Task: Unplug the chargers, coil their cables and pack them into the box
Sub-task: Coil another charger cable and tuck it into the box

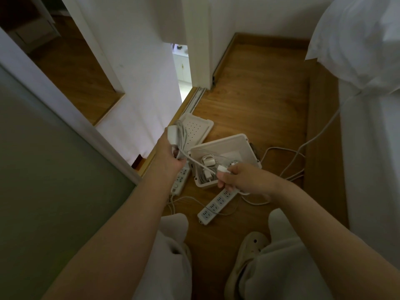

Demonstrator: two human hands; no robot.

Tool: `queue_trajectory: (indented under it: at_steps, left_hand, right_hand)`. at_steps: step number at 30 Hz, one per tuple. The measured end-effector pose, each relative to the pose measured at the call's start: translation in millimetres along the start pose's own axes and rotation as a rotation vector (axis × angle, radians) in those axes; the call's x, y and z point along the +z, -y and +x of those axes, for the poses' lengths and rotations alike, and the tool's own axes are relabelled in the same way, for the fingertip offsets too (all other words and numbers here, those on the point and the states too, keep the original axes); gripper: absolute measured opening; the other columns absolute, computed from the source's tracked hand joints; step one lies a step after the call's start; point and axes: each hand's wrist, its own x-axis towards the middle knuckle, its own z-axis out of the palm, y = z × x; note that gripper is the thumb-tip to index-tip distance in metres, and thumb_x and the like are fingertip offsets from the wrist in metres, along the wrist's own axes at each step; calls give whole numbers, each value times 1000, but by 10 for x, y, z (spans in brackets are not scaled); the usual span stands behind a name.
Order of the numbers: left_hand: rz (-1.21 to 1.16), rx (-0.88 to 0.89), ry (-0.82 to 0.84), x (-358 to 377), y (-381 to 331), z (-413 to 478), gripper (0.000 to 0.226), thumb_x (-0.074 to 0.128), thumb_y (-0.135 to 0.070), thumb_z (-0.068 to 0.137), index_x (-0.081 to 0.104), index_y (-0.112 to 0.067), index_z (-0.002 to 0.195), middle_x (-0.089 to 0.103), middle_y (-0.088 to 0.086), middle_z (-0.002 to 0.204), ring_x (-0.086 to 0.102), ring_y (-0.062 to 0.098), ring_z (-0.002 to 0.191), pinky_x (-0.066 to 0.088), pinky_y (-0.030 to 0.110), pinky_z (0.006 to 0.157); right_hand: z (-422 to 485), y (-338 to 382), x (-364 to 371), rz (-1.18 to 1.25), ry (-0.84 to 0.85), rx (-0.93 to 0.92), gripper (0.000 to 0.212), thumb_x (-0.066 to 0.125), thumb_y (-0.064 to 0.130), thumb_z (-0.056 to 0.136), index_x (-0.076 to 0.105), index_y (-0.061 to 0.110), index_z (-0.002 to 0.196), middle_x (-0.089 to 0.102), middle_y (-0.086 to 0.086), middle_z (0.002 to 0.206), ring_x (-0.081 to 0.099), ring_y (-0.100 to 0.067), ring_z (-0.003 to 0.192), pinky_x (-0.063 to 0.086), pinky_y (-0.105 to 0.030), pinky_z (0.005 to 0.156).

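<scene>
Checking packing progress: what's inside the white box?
At least two white chargers with bundled cables lie in the box; the right hand covers its near corner, hiding anything there.

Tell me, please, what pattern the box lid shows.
The lid is white with rows of small dark dots, seen in the head view.
</scene>
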Motion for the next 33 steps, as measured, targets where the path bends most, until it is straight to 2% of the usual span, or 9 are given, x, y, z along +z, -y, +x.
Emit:
queue_trajectory:
  at_steps: [5, 8, 12, 19, 22, 25, 28, 31, 33]
  left_hand:
    - [138, -171, 303, 120, 73, -132, 30, 55, -40, 90, 60, -11, 85, 61, 7, 63, 50, 10, 32, 37, 13, 29]
    - [600, -45, 329, 188, 119, -258, 32, 59, -43, 87, 63, -12, 89, 61, 5, 71, 60, 13, 46, 48, 18, 43]
    - [977, 205, 310, 165, 187, -250, 32, 60, -46, 87, 68, -16, 95, 67, 0, 78, 62, 12, 63, 48, 21, 52]
    - [748, 313, 174, 111, 102, -176, 32, 62, -40, 88, 66, -12, 102, 67, 7, 84, 64, 18, 67, 54, 33, 66]
    - [707, 360, 109, 101, 93, -130, 27, 61, -41, 89, 65, -15, 93, 67, 8, 85, 64, 20, 72, 55, 39, 76]
    - [565, 207, 126, 93, 73, -117, 35, 61, -45, 87, 67, -14, 103, 70, 13, 99, 66, 25, 84, 56, 37, 76]
    - [462, 100, 209, 96, 82, -96, 43, 62, -45, 86, 66, -13, 113, 69, 16, 109, 67, 26, 88, 57, 37, 76]
    - [471, 109, 205, 120, 100, -65, 41, 60, -43, 88, 65, -11, 112, 70, 15, 98, 68, 21, 71, 56, 28, 56]
    - [431, 91, 212, 131, 108, -53, 40, 60, -42, 89, 66, -8, 111, 70, 16, 94, 68, 21, 66, 53, 26, 51]
  right_hand:
    - [170, -88, -12, -83, -66, 8, 30, 48, 31, 96, 58, 21, 70, 53, 8, 65, 45, -6, 60, 33, -19, 56]
    - [222, -134, 18, -178, -35, 13, 18, 46, 28, 97, 55, 12, 98, 51, 4, 87, 49, -11, 80, 39, -23, 70]
    - [217, -91, 13, -183, -151, -72, 37, 27, 27, 103, 54, 3, 96, 49, -3, 76, 41, -10, 63, 35, -21, 57]
    - [178, 6, 19, -21, -326, -150, 35, 25, 28, 103, 40, 19, 73, 42, 1, 66, 39, -9, 57, 33, -20, 51]
    - [156, 59, 52, 81, -290, -166, 31, 27, 24, 103, 55, 13, 96, 55, -10, 95, 55, -22, 83, 46, -17, 68]
    - [171, 72, 65, 142, -251, -150, 36, 31, 22, 102, 52, 12, 129, 49, -13, 129, 51, -29, 112, 42, -37, 89]
    - [169, 83, 91, 255, -245, -250, 29, 38, 15, 101, 58, 19, 120, 59, 3, 105, 53, -6, 93, 41, -22, 82]
    - [207, 48, 102, 299, -328, -334, 25, 41, 6, 98, 64, 10, 90, 58, 3, 78, 56, -6, 83, 43, -25, 84]
    - [225, 33, 111, 347, -351, -351, 22, 42, 6, 98, 59, 8, 112, 61, 4, 79, 59, -6, 89, 42, -25, 89]
